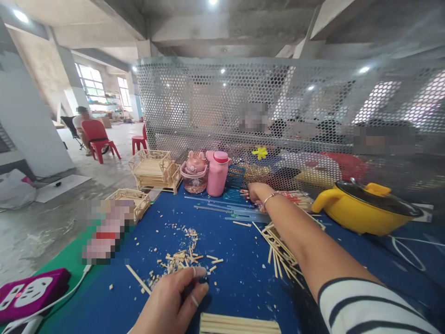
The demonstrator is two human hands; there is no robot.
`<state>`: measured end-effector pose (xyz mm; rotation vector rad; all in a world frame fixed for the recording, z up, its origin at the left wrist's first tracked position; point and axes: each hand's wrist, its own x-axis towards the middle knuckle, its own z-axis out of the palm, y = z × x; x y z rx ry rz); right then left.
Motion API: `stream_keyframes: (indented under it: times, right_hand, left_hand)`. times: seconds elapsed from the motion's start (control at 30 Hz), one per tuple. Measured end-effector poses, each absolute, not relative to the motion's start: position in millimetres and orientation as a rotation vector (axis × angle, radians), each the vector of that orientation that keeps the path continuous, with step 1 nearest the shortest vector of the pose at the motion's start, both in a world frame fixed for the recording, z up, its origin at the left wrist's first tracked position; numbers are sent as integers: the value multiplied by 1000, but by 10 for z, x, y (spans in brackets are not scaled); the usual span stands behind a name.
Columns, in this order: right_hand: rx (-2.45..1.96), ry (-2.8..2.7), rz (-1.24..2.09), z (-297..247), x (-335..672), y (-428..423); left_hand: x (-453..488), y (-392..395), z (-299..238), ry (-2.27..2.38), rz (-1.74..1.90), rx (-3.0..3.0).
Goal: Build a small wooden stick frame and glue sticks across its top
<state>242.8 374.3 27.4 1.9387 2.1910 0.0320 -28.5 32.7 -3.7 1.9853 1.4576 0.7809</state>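
Observation:
My left hand rests near the front of the blue table, fingers curled together, pinching something small and dark I cannot make out. Wood scraps lie just beyond it, and a flat panel of joined sticks sits to its right. My right hand reaches far across the table to a packet of sticks by the mesh screen; its fingers are hidden behind the hand. A loose pile of thin wooden sticks lies under my right forearm.
A perforated metal screen closes the table's far side, with people behind it. Pink bottle, pink cup, stick-built models, yellow electric pot and a purple power strip stand around. A person sits on a red chair.

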Motion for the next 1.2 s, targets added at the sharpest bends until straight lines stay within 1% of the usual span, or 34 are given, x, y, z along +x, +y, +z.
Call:
stream_keyframes:
  times: [0.17,0.3,0.67,0.87,1.0,1.07,1.13,1.17,1.2]
  right_hand:
    - [1851,2127,-36,318,2419,3696]
    - [1798,2139,-22,420,2462,3643]
    - [1872,2307,250,867,2718,3347]
    - [1986,2580,400,1331,2828,2867]
    - [2076,2867,459,1816,2836,2315]
    - [2148,3092,502,1994,2792,2014]
    - [2213,3295,417,2030,2692,1738]
    - [2256,3389,289,1978,2615,1615]
    - [2301,3553,-133,1878,2517,1504]
  left_hand:
    - [-278,308,7,1463,772,1942]
    - [-276,302,28,1479,738,1894]
    - [-302,297,27,1473,775,1851]
    - [-319,298,51,1482,810,1845]
    - [-321,307,26,1496,830,1848]
    - [-325,325,-9,1525,906,1802]
    - [-342,357,-52,1590,1073,1732]
    - [-357,380,-74,1638,1183,1698]
    - [-377,406,-94,1686,1296,1664]
